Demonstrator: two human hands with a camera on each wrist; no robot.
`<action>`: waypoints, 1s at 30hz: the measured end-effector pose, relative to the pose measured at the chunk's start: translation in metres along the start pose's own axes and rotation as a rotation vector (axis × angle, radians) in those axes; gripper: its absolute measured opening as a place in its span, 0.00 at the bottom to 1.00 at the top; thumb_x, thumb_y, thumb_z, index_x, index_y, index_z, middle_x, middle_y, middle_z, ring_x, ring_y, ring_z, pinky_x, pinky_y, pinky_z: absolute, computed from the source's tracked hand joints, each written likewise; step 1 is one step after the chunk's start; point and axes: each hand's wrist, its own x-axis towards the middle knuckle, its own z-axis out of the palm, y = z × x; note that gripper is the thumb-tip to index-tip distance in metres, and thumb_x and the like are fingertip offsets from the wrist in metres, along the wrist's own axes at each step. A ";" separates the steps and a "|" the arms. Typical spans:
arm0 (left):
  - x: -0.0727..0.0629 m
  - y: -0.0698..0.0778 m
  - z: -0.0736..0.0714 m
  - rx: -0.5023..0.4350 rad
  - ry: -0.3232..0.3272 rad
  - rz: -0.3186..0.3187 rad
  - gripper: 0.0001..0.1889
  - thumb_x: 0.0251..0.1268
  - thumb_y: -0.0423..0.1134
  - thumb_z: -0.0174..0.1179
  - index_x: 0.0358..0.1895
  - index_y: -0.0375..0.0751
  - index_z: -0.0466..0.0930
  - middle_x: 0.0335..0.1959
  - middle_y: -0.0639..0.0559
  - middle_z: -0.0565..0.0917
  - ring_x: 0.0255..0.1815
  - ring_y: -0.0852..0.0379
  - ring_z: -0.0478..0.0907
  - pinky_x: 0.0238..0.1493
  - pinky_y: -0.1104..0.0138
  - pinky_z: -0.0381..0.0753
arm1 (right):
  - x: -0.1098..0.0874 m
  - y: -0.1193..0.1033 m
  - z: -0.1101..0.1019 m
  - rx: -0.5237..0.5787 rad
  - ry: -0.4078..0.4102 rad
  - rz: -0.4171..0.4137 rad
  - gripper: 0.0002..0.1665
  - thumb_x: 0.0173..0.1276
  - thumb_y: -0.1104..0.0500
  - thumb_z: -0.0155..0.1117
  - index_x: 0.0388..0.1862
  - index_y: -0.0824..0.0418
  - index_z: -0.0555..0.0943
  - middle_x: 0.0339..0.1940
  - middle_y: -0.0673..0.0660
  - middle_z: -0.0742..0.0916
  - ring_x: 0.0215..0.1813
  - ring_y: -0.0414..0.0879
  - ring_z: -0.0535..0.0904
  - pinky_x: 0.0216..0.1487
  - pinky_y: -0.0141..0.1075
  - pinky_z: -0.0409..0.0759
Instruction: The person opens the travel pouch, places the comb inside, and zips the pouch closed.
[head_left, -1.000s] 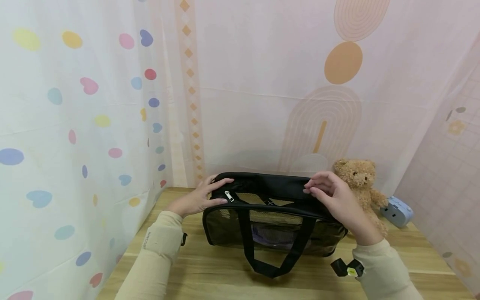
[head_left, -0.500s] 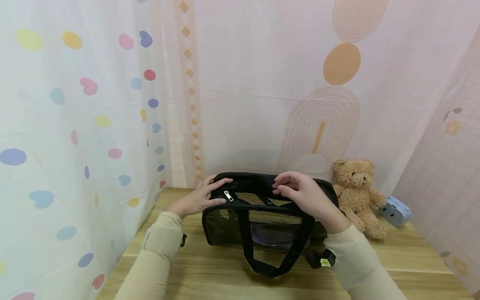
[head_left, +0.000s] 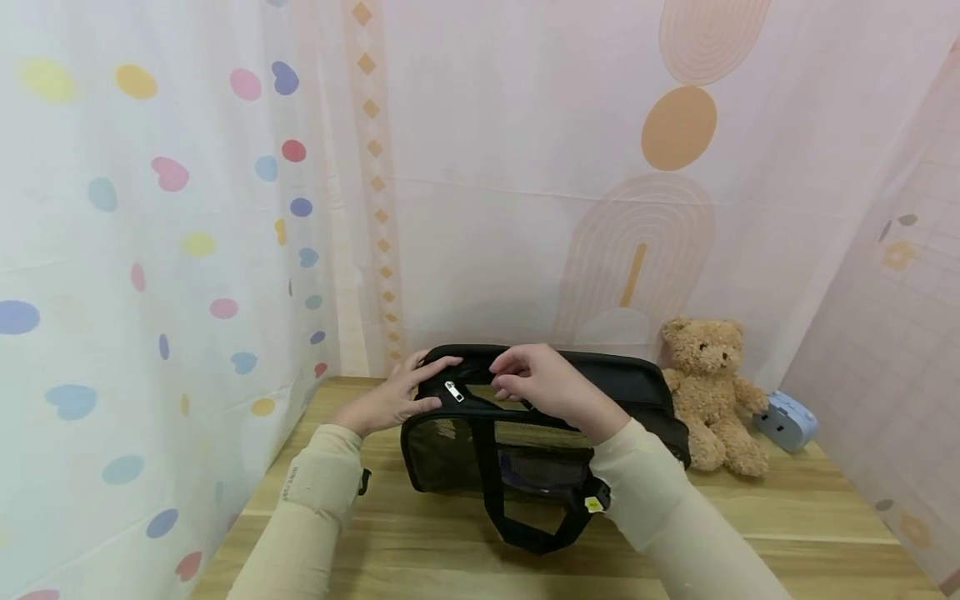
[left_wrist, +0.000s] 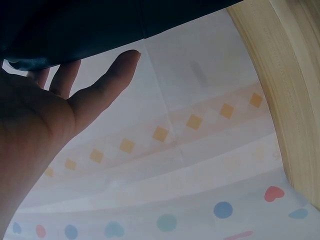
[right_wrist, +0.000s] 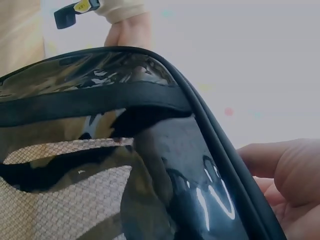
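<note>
A black bag [head_left: 442, 454] with mesh and clear windows stands on the table, its handle [head_left: 491, 492] hanging over the front. My left hand [head_left: 393, 397] rests across the bag's left end, with thumb and forefinger fairly straight beside a silver zipper pull [head_left: 454, 391]. In the left wrist view its other fingers [left_wrist: 65, 78] reach up to the bag's dark side. My right hand [head_left: 543, 382] is over the top opening; its curled thumb and fingers pinch at the bag's zipper along the rim. Whatever small part lies between those fingertips is hidden. Something purple [head_left: 521, 469] shows through the front window.
Right of the bag sits a tan teddy bear [head_left: 711, 404]. Beyond it lies a light blue boxy object [head_left: 786, 421] with dark slots. Patterned curtains [head_left: 487, 208] enclose the wooden table [head_left: 420, 550] at the back and sides.
My right hand has travelled left along the top of the bag, from its right end towards its left. More of the teddy bear is uncovered. My left hand stays in place.
</note>
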 end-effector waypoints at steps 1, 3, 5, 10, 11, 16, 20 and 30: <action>0.000 0.000 0.000 0.000 -0.002 -0.006 0.36 0.74 0.60 0.56 0.81 0.61 0.57 0.82 0.37 0.40 0.79 0.30 0.39 0.65 0.28 0.57 | 0.003 -0.002 0.002 -0.008 -0.010 0.004 0.15 0.78 0.64 0.59 0.58 0.71 0.80 0.49 0.64 0.86 0.45 0.49 0.87 0.50 0.42 0.84; 0.000 0.000 0.000 0.001 -0.006 -0.019 0.36 0.74 0.59 0.57 0.81 0.62 0.57 0.82 0.38 0.40 0.80 0.31 0.39 0.65 0.29 0.58 | 0.009 -0.007 0.007 -0.029 -0.025 0.021 0.15 0.77 0.65 0.60 0.57 0.71 0.81 0.49 0.65 0.86 0.43 0.48 0.88 0.47 0.40 0.85; 0.000 0.000 -0.001 -0.004 -0.008 -0.028 0.36 0.74 0.58 0.58 0.81 0.62 0.57 0.82 0.39 0.41 0.80 0.32 0.40 0.66 0.30 0.58 | 0.016 -0.011 0.013 -0.055 -0.031 0.036 0.14 0.76 0.66 0.60 0.56 0.71 0.82 0.47 0.64 0.87 0.41 0.47 0.88 0.44 0.38 0.85; 0.001 -0.001 -0.002 -0.005 -0.002 -0.033 0.37 0.73 0.58 0.59 0.81 0.60 0.57 0.82 0.40 0.42 0.80 0.32 0.41 0.68 0.31 0.57 | 0.034 -0.016 0.026 -0.192 -0.030 0.058 0.09 0.73 0.66 0.65 0.48 0.67 0.86 0.36 0.56 0.88 0.33 0.43 0.85 0.36 0.35 0.84; 0.001 -0.001 -0.002 0.001 -0.003 -0.030 0.38 0.73 0.58 0.59 0.81 0.59 0.57 0.82 0.40 0.42 0.80 0.32 0.41 0.68 0.31 0.56 | 0.037 -0.017 0.028 -0.218 -0.033 0.059 0.07 0.73 0.66 0.65 0.46 0.66 0.87 0.34 0.55 0.88 0.31 0.42 0.84 0.35 0.34 0.83; 0.001 -0.002 -0.003 0.025 -0.010 -0.026 0.39 0.73 0.60 0.57 0.82 0.55 0.55 0.82 0.38 0.40 0.80 0.30 0.38 0.68 0.31 0.56 | 0.046 -0.018 0.038 -0.353 -0.049 0.042 0.05 0.70 0.60 0.70 0.38 0.60 0.90 0.29 0.50 0.88 0.29 0.40 0.82 0.35 0.34 0.81; 0.001 -0.003 -0.003 0.021 -0.013 -0.031 0.40 0.73 0.61 0.56 0.82 0.55 0.54 0.82 0.38 0.38 0.80 0.30 0.37 0.68 0.32 0.57 | 0.049 -0.019 0.043 -0.455 -0.046 0.028 0.05 0.67 0.57 0.73 0.36 0.58 0.91 0.33 0.49 0.89 0.31 0.39 0.82 0.39 0.34 0.82; 0.002 -0.005 -0.002 0.030 -0.007 -0.023 0.40 0.73 0.62 0.56 0.82 0.55 0.54 0.82 0.38 0.39 0.79 0.29 0.38 0.68 0.32 0.57 | 0.055 -0.022 0.045 -0.580 -0.124 0.080 0.06 0.70 0.57 0.71 0.39 0.58 0.90 0.37 0.51 0.89 0.36 0.42 0.83 0.44 0.37 0.82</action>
